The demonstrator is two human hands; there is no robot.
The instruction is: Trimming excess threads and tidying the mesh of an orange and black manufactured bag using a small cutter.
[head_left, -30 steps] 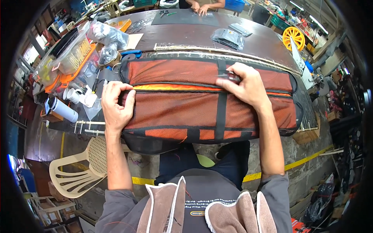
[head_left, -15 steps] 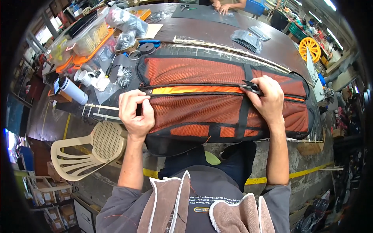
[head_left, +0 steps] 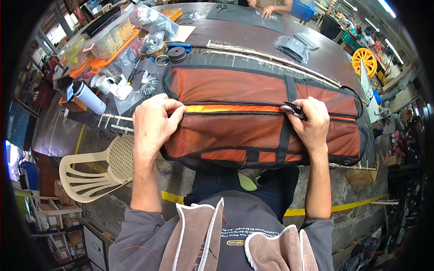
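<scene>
A long bag (head_left: pixel 230 133) of black mesh over red-orange fabric lies across the table edge before me, crossed by black straps. Along its top runs a black-edged slit with bright orange lining (head_left: pixel 235 109) showing through. At the slit's left end my left hand (head_left: pixel 153 123) is closed, thumb and forefinger pinching the bag there. My right hand (head_left: pixel 312 121) holds small black thread snips (head_left: pixel 294 109), their blades pointing left over the slit beside the wide strap. The lower fingers of my right hand curl down against the bag.
Left on the table are clear bins with orange trim (head_left: pixel 106 49), a white bottle (head_left: pixel 90 98), mugs (head_left: pixel 103 85) and black tape rolls (head_left: pixel 177 54). A beige plastic chair (head_left: pixel 120 158) stands at left. Across the table, another person's hands (head_left: pixel 269 10) work near packed grey pouches (head_left: pixel 293 47).
My left hand has turned and shifted its pinch onto the slit's left end. The bag's near left side has drawn in. My right hand keeps the snips at nearly the same spot.
</scene>
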